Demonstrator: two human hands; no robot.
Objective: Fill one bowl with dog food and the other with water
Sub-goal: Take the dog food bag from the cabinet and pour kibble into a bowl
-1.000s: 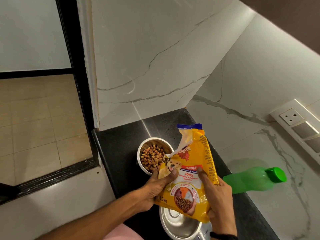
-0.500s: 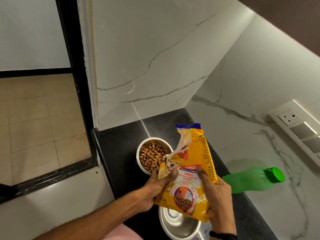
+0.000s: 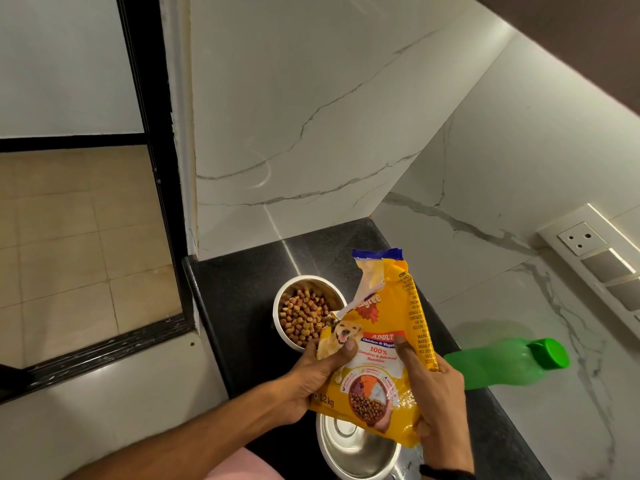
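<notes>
A yellow dog food bag (image 3: 381, 344) stands nearly upright above the black counter, its torn top pointing up. My left hand (image 3: 318, 372) grips its left edge and my right hand (image 3: 433, 386) grips its right side. Behind the bag, a steel bowl (image 3: 277, 313) holds brown kibble (image 3: 301, 313). A second steel bowl (image 3: 356, 455) sits below the bag, nearer to me, with nothing visible inside; the bag hides part of it. A green water bottle (image 3: 502, 365) with a green cap stands to the right, its base hidden behind my right hand.
The black counter (image 3: 235, 306) is narrow, with its left edge dropping to a white ledge and a tiled floor below. Marble walls close the back and right. A socket and switch panel (image 3: 595, 258) is mounted on the right wall.
</notes>
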